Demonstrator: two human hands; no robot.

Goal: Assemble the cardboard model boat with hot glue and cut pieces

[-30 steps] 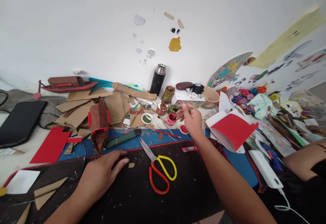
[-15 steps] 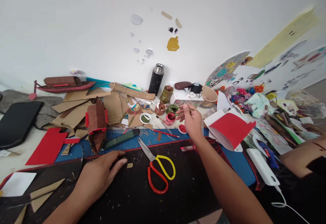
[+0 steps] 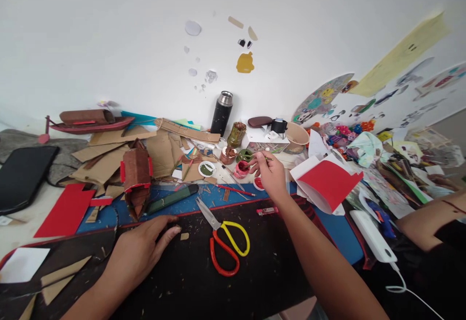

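My right hand (image 3: pixel 270 172) is closed in a pinch round a thin paintbrush (image 3: pixel 268 159). The brush tip reaches the mouth of the red paint jar (image 3: pixel 241 170); whether it touches the paint I cannot tell. Beside that jar stand a green paint jar (image 3: pixel 244 155) and a brown paint jar (image 3: pixel 228 154). My left hand (image 3: pixel 141 242) rests on the black table mat, thumb and forefinger apart. Right by its fingertips lies a small cardboard scrap (image 3: pixel 185 236). Between my hands lie scissors (image 3: pixel 222 235), with one red and one yellow handle. A brown model boat (image 3: pixel 137 179) sits beyond my left hand.
A green utility knife (image 3: pixel 173 198) lies behind the scissors. Cardboard pieces (image 3: pixel 162 155) are heaped at the back left, near another model boat (image 3: pixel 91 122). A black flask (image 3: pixel 222 113) stands against the wall. Red paper (image 3: pixel 327 184) lies right of my forearm. Another person's arm (image 3: pixel 429 218) shows at far right.
My right hand with the paintbrush has shifted very slightly at the red jar. The whole view has drifted a little. My left hand stays in place.
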